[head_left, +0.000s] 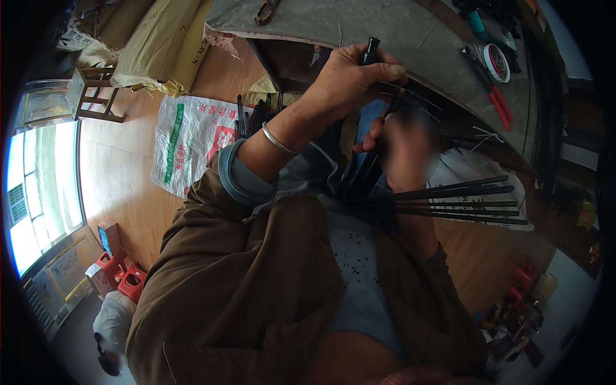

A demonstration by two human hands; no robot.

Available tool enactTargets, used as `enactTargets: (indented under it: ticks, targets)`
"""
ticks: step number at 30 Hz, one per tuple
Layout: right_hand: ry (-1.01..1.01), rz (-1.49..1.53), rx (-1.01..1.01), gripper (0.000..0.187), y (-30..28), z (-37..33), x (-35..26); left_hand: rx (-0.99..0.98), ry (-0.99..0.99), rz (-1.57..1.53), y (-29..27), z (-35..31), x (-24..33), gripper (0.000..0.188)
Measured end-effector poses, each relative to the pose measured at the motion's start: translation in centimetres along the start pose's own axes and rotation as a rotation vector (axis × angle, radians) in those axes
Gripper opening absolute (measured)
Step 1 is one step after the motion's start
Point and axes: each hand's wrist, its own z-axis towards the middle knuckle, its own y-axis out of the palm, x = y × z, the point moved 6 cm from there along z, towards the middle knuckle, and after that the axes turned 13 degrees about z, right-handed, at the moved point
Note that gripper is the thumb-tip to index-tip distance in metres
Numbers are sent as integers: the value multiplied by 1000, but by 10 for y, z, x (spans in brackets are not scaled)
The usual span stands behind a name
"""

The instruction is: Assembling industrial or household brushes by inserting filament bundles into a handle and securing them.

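Note:
My left hand (353,77) is closed around a black handle (370,52), whose knobbed end sticks up past the fingers. Just below and to its right is my right hand (407,151), partly blurred, its fingers curled around a dark bundle. Thin, wire-like ends (417,102) fan out above that hand, close to the left thumb. Several long dark rods (462,199) spread rightward from my lap below the right wrist; their inner ends are lost in shadow. Whether they join the bundle in my right hand I cannot tell.
A grey worktable (385,22) stands ahead, bearing red-handled pliers (494,99), a round white tub (496,63) of small pieces and loose wires. More dark rods (242,119) stand beside a white printed sack (192,141) on the left. A wooden stool (96,96) is farther left.

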Motion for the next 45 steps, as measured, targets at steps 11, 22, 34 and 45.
enactTargets:
  ticks: [11,22,34,45]
  targets:
    - [-51,-153,52,23,4,-4,-6,9,16,119,1,-4,10,11]
    - [-106,-105,143,18,-4,-8,-11,31,-62,193,0,-12,11,27]
    - [-317,-445,-42,16,-20,2,-25,87,-81,160,13,-26,-8,19]
    - [51,-98,-131,25,-36,11,-11,14,-133,13,24,-26,-19,22]
